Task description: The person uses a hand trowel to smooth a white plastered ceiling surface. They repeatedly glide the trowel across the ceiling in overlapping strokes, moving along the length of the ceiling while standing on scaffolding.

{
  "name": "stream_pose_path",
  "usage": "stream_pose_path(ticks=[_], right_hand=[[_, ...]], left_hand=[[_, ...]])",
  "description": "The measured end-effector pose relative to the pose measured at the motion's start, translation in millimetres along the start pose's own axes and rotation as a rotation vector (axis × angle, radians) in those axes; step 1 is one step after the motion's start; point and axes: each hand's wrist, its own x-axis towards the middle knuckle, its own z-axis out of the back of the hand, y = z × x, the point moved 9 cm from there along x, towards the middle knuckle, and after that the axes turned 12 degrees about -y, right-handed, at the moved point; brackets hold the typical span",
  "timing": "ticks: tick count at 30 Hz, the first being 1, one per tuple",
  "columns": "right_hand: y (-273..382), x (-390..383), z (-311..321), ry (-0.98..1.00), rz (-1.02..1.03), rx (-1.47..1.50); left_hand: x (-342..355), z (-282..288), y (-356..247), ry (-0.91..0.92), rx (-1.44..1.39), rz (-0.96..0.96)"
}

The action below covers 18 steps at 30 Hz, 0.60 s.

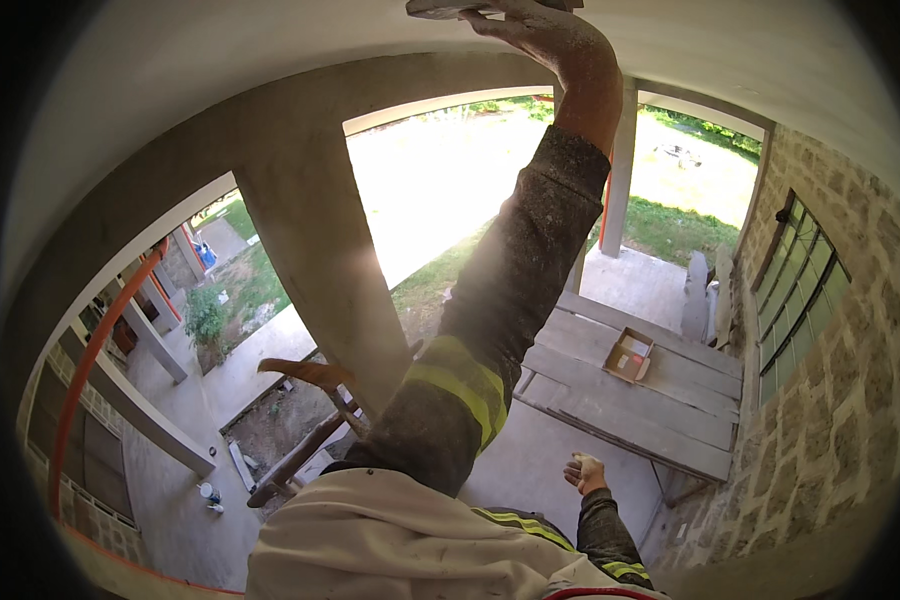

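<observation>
My left arm reaches up through the middle of the head view. At the top edge my left hand is closed around a flat, board-like hand tool, held up at the pale ceiling. The picture's edge cuts off much of this tool, so its exact kind is unclear. Pale dust coats the hand and dark sleeve. Lower right, my right hand hangs low with loosely bent fingers apart and nothing visible in them. Beyond it stands a platform of grey planks, bearing an open cardboard box.
A thick pillar and beam frame the bright yard. At right, a stone wall holds a barred window. An orange hose or pipe curves down at left. A wooden piece rises beside my left shoulder; a small white container stands below.
</observation>
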Motion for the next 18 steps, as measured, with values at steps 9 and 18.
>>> stream_pose_path(ticks=[9,18], right_hand=[[3.7,-2.8,7.7,-0.01,0.013,0.016],[0.1,-0.2,17.9,-0.047,-0.002,0.023]], left_hand=[[50.5,-6.1,47.2,0.186,-0.148,0.357],[77.3,2.0,52.2,0.124,-0.201,0.529]])
